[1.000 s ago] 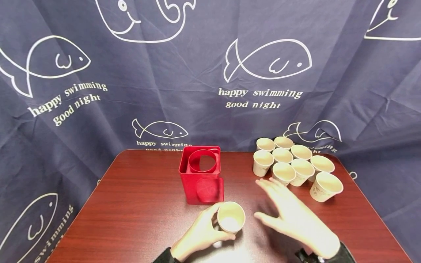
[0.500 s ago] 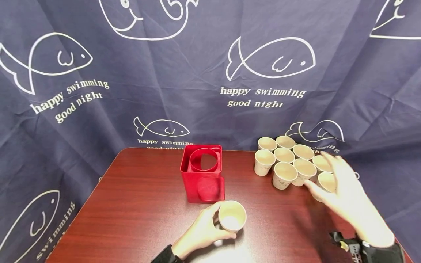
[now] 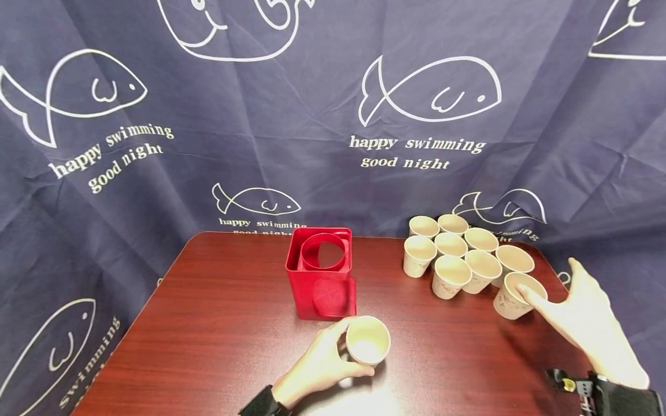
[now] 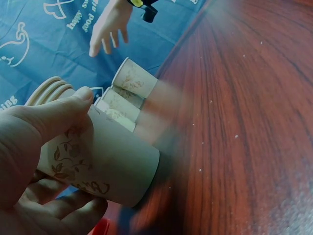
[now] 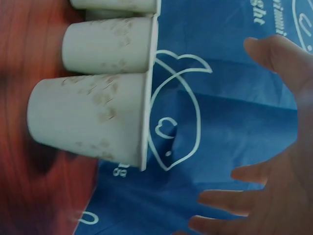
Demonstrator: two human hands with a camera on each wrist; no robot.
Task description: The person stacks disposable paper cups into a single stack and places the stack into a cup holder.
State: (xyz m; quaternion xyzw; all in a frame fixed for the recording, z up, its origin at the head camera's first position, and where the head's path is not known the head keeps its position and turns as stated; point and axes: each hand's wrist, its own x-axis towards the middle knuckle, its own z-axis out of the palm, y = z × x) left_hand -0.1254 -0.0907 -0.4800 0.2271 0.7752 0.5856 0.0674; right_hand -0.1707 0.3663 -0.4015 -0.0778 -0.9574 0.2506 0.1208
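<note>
My left hand [image 3: 338, 353] grips a white paper cup [image 3: 367, 342] low over the wooden table [image 3: 218, 323], just in front of a red square box [image 3: 321, 271] with a round opening on top. In the left wrist view the thumb and fingers curl round the floral-printed cup [image 4: 102, 164]. My right hand [image 3: 564, 300] is spread open at the right edge, its thumb tip by the rim of the nearest cup [image 3: 512, 297] of a cluster of paper cups [image 3: 458, 254]. I cannot tell if it touches. The right wrist view shows that cup [image 5: 90, 117] apart from the spread fingers [image 5: 234, 200].
A dark blue cloth with white fish drawings [image 3: 432, 92] hangs behind and drapes past the table's edges. The cup cluster fills the far right corner. More cups [image 4: 132, 83] and my right hand [image 4: 108, 27] show in the left wrist view.
My right hand has swung from beside the held cup out to the right, reaching the nearest cup of the cluster. My left hand has kept its cup nearly still.
</note>
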